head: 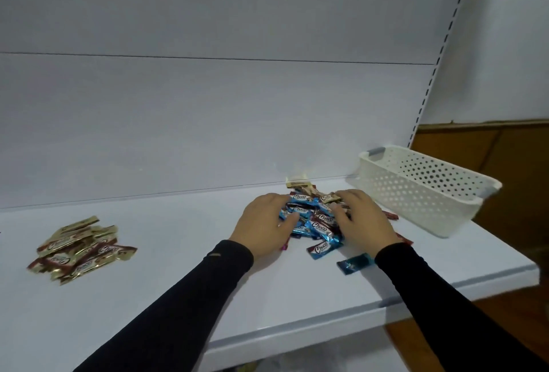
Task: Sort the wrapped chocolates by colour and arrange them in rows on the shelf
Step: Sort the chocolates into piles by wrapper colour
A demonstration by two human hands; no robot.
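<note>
A mixed heap of wrapped chocolates, mostly blue with some gold and red, lies right of centre on the white shelf. My left hand rests palm down on the heap's left side, fingers curled onto blue wrappers. My right hand lies on its right side, fingers spread over the pile. Whether either hand grips a piece is hidden. A lone blue chocolate lies near my right wrist. A gold chocolate sits at the back wall. A separate pile of gold chocolates lies at the left.
A white perforated plastic basket stands at the shelf's right end, overhanging the side edge. The shelf's front edge runs below my forearms. A slotted upright and brown wooden panelling are on the right.
</note>
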